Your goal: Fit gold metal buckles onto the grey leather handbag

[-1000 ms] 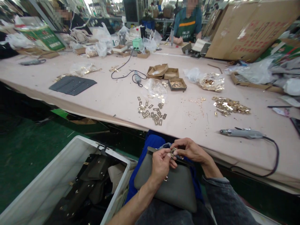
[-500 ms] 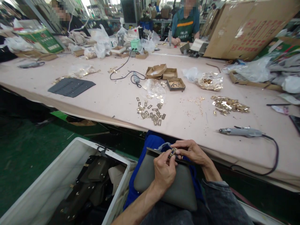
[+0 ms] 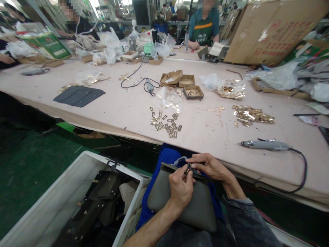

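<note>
A grey-green bag piece (image 3: 164, 195) lies across my lap over blue cloth. Above its upper edge, my left hand (image 3: 181, 185) pinches a small metal fitting (image 3: 189, 167) between thumb and fingers. The fingers of my right hand (image 3: 209, 166) close on the same fitting from the other side. Finger and thumb tips hide part of it. On the table in front, loose metal frames (image 3: 167, 125) lie scattered, and a grey electric screwdriver (image 3: 264, 144) rests to the right.
At the lower left stands a white bin (image 3: 87, 156) with dark bag pieces (image 3: 102, 195). The table (image 3: 123, 106) holds small cardboard boxes (image 3: 193, 92), a heap of metal plates (image 3: 253, 115) and a dark panel (image 3: 78, 95). A person (image 3: 204, 27) sits across.
The fitting has turned slightly between my fingertips. Both hands stay almost in place. At the far left, another person's hand has come into view by the table.
</note>
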{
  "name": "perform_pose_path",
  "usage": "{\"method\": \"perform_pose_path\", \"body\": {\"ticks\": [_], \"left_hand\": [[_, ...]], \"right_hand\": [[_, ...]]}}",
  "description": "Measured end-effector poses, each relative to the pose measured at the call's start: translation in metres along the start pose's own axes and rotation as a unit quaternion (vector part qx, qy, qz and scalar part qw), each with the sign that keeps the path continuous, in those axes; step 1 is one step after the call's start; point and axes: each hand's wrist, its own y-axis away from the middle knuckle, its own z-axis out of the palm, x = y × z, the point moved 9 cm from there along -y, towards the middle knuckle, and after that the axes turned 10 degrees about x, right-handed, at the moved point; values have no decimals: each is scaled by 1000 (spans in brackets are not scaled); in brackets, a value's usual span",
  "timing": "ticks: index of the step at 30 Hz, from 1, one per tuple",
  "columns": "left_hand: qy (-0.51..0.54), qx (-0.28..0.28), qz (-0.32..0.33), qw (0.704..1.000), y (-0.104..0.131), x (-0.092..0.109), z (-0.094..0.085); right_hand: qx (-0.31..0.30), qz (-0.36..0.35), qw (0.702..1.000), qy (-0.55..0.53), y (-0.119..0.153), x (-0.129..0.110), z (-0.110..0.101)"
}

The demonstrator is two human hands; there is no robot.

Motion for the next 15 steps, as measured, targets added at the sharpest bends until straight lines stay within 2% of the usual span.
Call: {"method": "perform_pose_path", "body": {"ticks": [8, 15], "left_hand": [[-10, 8, 1, 1000, 0, 0, 0], [-10, 14, 5, 1000, 0, 3, -1]], "right_hand": [[70, -80, 989, 103, 2, -14, -2], [120, -86, 981, 123, 5, -15, 0]]}}
